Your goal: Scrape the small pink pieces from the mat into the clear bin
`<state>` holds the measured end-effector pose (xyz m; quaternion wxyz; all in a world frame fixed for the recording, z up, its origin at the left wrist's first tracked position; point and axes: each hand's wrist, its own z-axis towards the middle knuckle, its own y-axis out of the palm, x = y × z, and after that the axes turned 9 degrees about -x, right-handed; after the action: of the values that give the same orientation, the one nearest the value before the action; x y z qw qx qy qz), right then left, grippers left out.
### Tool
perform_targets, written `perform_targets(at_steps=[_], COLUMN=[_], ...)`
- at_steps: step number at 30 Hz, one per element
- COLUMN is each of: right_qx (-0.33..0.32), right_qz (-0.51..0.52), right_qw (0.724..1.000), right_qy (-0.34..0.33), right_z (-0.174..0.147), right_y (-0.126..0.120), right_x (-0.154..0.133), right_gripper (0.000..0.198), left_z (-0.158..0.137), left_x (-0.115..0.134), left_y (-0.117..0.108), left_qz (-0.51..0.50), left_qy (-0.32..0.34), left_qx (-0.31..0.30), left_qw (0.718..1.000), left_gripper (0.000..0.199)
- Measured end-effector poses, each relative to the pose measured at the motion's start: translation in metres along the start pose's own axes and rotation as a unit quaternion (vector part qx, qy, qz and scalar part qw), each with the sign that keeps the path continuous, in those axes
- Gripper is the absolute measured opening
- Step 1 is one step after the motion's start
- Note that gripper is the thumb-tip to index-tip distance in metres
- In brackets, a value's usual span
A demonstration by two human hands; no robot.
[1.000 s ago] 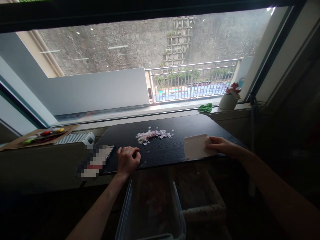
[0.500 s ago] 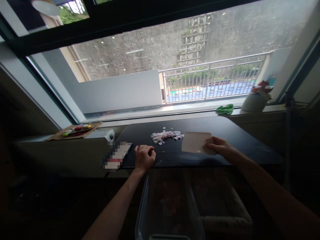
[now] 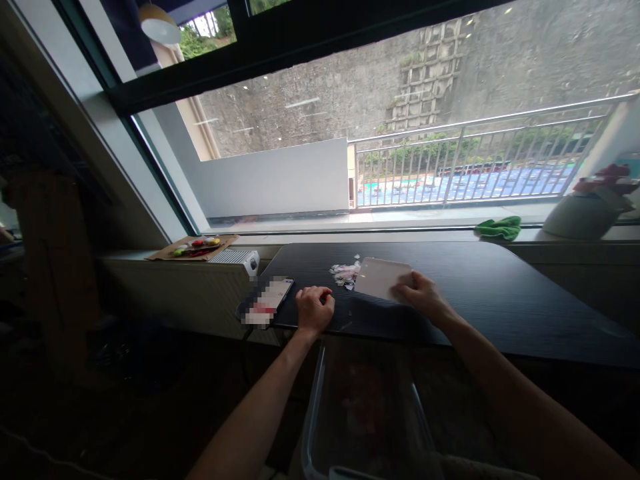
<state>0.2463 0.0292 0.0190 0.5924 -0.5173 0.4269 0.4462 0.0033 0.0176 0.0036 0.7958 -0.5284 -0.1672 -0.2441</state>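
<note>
My right hand [image 3: 419, 293] grips a thin, whitish rectangular sheet, a stiff-looking scraper card [image 3: 383, 277], by its right end. The card is tilted on the dark table, and its left edge meets a heap of small torn paper scraps [image 3: 344, 273], hiding part of it. My left hand [image 3: 314, 308] rests near the table's front edge with its fingers curled loosely into a fist, and I see nothing in it. Just left of that hand lies a phone [image 3: 267, 300] with a blurred screen.
Below the front edge of the black table [image 3: 465, 287] stands a clear plastic bin [image 3: 313, 427]. A green cloth [image 3: 499, 228] and a whitish spray bottle [image 3: 583, 210] are on the windowsill. At left, a radiator [image 3: 190, 287] carries cardboard with colourful items [image 3: 200, 247].
The card has pushed leftward into the scraps, and the heap is narrower. My left hand keeps its place beside the phone. My view has turned left.
</note>
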Motion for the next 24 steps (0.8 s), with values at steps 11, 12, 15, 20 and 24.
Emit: perform_targets(at_steps=[11, 12, 15, 20, 24], right_qx=[0.030, 0.032, 0.028, 0.104, 0.053], right_qz=[-0.036, -0.034, -0.051, -0.094, -0.067], right_qw=[0.998, 0.998, 0.997, 0.990, 0.993], right_qy=[-0.029, -0.037, -0.045, -0.028, -0.087], right_z=[-0.002, -0.001, -0.002, -0.008, -0.010], right_y=[0.009, 0.010, 0.014, 0.011, 0.013], right_x=[0.005, 0.005, 0.006, 0.004, 0.004], right_gripper=[0.020, 0.020, 0.019, 0.016, 0.020], left_z=[0.008, 0.010, 0.014, 0.006, -0.002], left_x=[0.003, 0.003, 0.001, -0.003, -0.005], left_y=[-0.009, -0.011, -0.016, -0.012, -0.005], left_qz=[0.013, 0.019, 0.033, 0.087, 0.112], left_qy=[-0.065, -0.065, -0.041, 0.029, 0.078], left_qx=[-0.094, -0.112, -0.147, -0.123, -0.081], left_qw=[0.993, 0.991, 0.988, 0.988, 0.987], left_gripper=[0.023, 0.022, 0.017, 0.019, 0.019])
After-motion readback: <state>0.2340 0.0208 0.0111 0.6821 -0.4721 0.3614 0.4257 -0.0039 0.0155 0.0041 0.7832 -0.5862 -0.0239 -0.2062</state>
